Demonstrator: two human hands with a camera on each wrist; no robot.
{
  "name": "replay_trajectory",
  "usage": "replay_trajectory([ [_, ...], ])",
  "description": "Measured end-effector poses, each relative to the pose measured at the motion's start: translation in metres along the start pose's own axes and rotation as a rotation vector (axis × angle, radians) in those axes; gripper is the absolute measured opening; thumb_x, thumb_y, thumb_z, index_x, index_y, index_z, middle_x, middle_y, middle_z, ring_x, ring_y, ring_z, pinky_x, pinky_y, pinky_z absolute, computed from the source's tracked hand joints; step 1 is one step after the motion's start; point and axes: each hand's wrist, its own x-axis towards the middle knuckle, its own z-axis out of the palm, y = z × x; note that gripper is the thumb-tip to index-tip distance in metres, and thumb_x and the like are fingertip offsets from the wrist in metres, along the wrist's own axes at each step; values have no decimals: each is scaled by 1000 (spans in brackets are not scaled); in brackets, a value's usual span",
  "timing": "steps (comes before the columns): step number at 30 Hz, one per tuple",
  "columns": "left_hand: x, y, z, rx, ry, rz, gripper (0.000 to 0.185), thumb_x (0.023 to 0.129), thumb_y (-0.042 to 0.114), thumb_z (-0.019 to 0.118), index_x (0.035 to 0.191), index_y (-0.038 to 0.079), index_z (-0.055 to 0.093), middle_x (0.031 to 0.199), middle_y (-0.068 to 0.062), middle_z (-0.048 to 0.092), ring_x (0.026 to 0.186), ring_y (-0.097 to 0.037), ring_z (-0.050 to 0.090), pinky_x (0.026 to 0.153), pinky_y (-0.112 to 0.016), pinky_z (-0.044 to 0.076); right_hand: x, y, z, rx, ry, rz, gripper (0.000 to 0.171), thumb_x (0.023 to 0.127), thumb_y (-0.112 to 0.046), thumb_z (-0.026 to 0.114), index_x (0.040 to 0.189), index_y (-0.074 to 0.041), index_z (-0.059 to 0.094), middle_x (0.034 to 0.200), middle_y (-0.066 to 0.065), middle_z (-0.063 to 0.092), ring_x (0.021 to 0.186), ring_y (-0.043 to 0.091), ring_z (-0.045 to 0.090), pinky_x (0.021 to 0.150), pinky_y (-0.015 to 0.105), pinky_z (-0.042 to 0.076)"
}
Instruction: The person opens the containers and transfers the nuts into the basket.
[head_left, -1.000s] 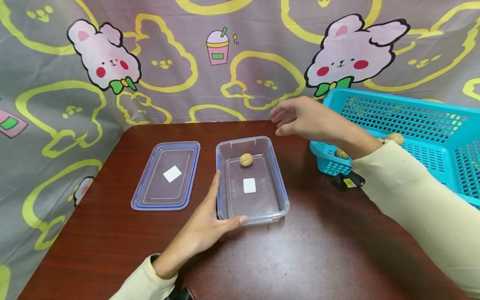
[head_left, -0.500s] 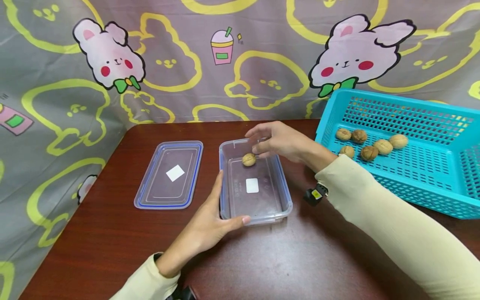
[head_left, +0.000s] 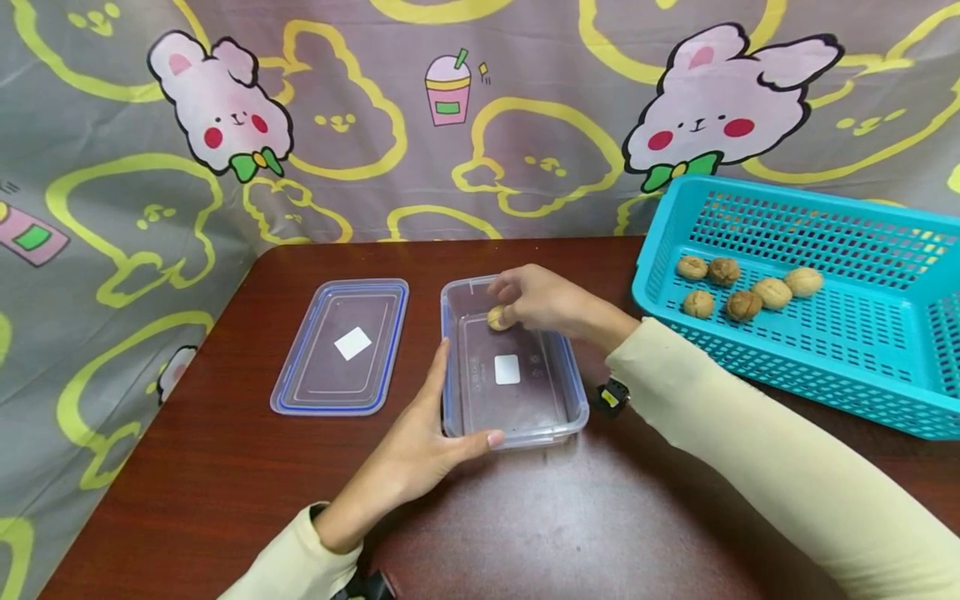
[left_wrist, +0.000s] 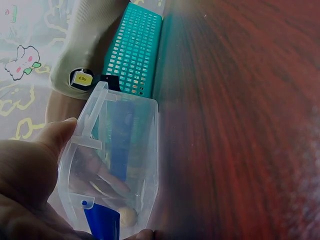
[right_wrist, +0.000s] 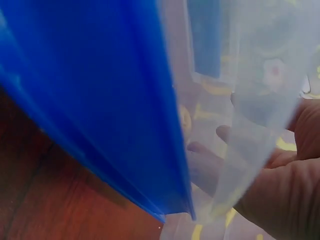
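Observation:
A clear plastic food container (head_left: pixel 517 433) with a white square label stands on the table. My left hand (head_left: pixel 412 454) grips its near left corner, the thumb over the front rim and a finger along the left side. Inside, toward the far end, lies one walnut (head_left: pixel 496 318). My right hand (head_left: pixel 542 298) reaches in over the right side, its fingertips at the walnut and covering part of it. Through the container wall in the left wrist view, the walnut (left_wrist: pixel 128 216) lies near the right fingers (left_wrist: pixel 112 181). The right wrist view shows those fingers spread, not closed round it.
Left of the container lies its clear lid (head_left: pixel 341 346) with a blue seal and a white label. At the right stands a turquoise perforated basket (head_left: pixel 870 342) with several walnuts (head_left: pixel 771 292) in its left part. A patterned cloth (head_left: pixel 360 133) hangs behind the table (head_left: pixel 187 458).
My right hand has moved left and down from beside the basket into the container, to the walnut. The left hand keeps its grip; the view has shifted slightly.

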Motion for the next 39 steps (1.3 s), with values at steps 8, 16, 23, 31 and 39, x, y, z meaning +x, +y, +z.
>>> replay_trajectory([
  [8, 0, 0, 0, -3, -6, 4, 130, 83, 35, 89, 170, 24, -7, 176, -11, 14, 156, -29, 30, 128, -54, 25, 2, 2, 6, 47, -26, 39, 55, 97, 5, 61, 151, 2, 50, 154, 24, 50, 130, 34, 60, 107, 50, 54],
  [16, 0, 0, 0, 4, -6, -2, 130, 83, 36, 89, 170, 24, -6, 176, -10, 13, 157, -29, 28, 129, -54, 23, 8, 6, 8, 216, -109, 42, 56, 95, 12, 57, 150, 8, 49, 154, 25, 50, 125, 30, 60, 108, 49, 54],
  [23, 0, 0, 0, 14, -1, -7, 130, 83, 36, 89, 170, 24, -7, 175, -13, 17, 157, -30, 30, 129, -55, 24, 13, 9, 11, 289, -144, 35, 56, 96, 10, 55, 152, 8, 47, 146, 25, 55, 119, 25, 60, 109, 48, 54],
  [31, 0, 1, 0, 21, -11, -15, 129, 84, 38, 88, 169, 24, -7, 177, -9, 9, 159, -29, 23, 130, -54, 21, 17, 11, 15, 305, -151, 22, 55, 96, 11, 54, 150, 10, 48, 148, 26, 55, 116, 23, 61, 111, 47, 53],
  [39, 0, 1, 0, 24, -8, -20, 129, 84, 38, 88, 169, 24, -7, 177, -8, 8, 159, -29, 23, 130, -55, 21, 17, 11, 17, 313, -153, 21, 52, 96, 11, 51, 147, 14, 49, 144, 28, 57, 118, 24, 61, 110, 45, 53],
])
